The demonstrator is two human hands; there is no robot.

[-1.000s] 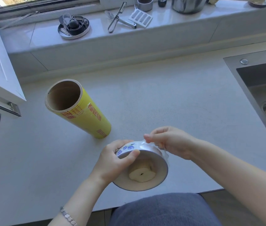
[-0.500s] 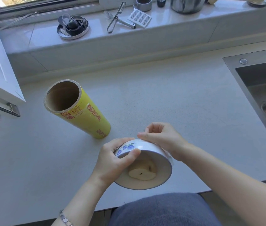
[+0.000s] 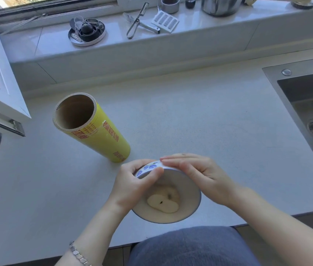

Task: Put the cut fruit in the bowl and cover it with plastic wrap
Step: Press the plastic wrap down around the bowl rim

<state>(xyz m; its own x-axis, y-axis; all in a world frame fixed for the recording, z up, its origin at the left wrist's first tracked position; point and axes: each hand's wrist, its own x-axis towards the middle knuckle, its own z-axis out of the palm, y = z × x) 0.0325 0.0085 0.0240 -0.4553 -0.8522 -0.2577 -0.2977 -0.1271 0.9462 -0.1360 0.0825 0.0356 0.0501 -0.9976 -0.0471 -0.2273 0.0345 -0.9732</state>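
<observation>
A white bowl [image 3: 187, 210] with blue flower marks is tilted toward me near the counter's front edge. A pale cut fruit half [image 3: 162, 204] lies inside it, seen through clear plastic wrap stretched over the mouth. My left hand [image 3: 132, 187] grips the bowl's left rim, thumb on the wrap over the rim. My right hand [image 3: 199, 173] lies over the far right rim with straight fingers pressing the wrap down on the outer wall. A yellow plastic wrap roll [image 3: 94, 129] stands on end just left of and behind the bowl.
A steel sink [image 3: 309, 110] takes up the right side. An open window frame [image 3: 0, 96] juts over the counter at left. On the sill behind are a round metal tin [image 3: 86, 31], a peeler [image 3: 136, 22], a grater [image 3: 164, 22] and a steel pot [image 3: 221, 4].
My right hand went from pinching the wrap's edge above the rim to lying flat on the bowl's far side. The bowl stays tilted in my left hand.
</observation>
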